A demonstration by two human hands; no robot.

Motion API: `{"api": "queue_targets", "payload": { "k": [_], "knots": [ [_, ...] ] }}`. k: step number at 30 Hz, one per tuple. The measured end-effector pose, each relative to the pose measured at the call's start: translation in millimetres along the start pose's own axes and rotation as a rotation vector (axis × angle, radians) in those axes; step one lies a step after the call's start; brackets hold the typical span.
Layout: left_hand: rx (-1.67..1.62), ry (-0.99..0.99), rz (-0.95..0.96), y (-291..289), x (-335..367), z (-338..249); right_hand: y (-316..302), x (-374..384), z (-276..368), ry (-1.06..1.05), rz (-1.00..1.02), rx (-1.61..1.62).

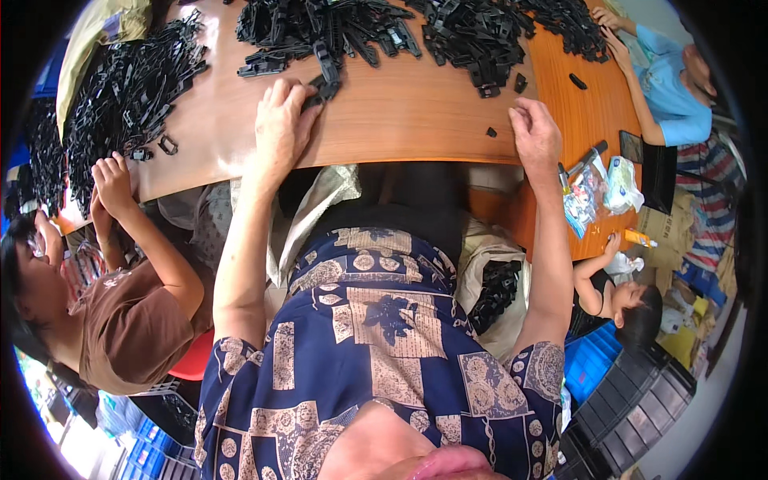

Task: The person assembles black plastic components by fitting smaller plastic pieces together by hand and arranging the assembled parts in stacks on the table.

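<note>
My left hand (282, 124) lies palm down on the wooden table (400, 112), its fingers pressing on a long black plastic part (324, 80) at the edge of a big pile of such parts (320, 28). My right hand (534, 134) rests curled on the table's near edge; whether it holds anything is hidden. A tiny black piece (491, 132) lies just left of it. A second pile of black parts (488, 36) sits beyond.
A person in brown at the left has both hands (110, 184) at another heap of black parts (120, 88). A person in light blue (672, 88) sits at the far right. A sack of black parts (498, 288) stands by my right knee, plastic packets (600, 188) and crates (632, 392) further right.
</note>
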State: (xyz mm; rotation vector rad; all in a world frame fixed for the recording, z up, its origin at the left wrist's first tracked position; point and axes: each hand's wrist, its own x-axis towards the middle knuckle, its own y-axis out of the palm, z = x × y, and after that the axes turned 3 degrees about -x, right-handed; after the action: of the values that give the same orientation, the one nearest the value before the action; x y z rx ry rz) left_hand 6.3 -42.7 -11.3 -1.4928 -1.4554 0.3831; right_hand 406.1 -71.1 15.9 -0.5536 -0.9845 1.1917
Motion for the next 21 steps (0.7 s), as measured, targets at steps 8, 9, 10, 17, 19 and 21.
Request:
{"api": "queue_targets", "payload": {
  "k": [8,9,10,17,19,21],
  "knots": [
    [-0.071,0.123,0.199,1,-13,-23,17,32,4,-0.336,0.114,-0.315],
    [-0.062,0.111,0.195,3,-10,-20,18,37,0,-0.348,0.16,-0.323],
    [-0.093,0.124,0.16,5,-7,-16,19,41,0,-0.361,0.205,-0.33],
    [0.0,0.222,0.074,7,-22,-30,29,31,20,-0.109,0.338,0.151],
    [-0.005,0.234,0.176,2,-28,-43,29,24,48,0.03,0.443,0.257],
    [-0.015,0.235,0.193,5,-29,-48,34,22,62,0.236,0.756,0.524]
  ]
}}
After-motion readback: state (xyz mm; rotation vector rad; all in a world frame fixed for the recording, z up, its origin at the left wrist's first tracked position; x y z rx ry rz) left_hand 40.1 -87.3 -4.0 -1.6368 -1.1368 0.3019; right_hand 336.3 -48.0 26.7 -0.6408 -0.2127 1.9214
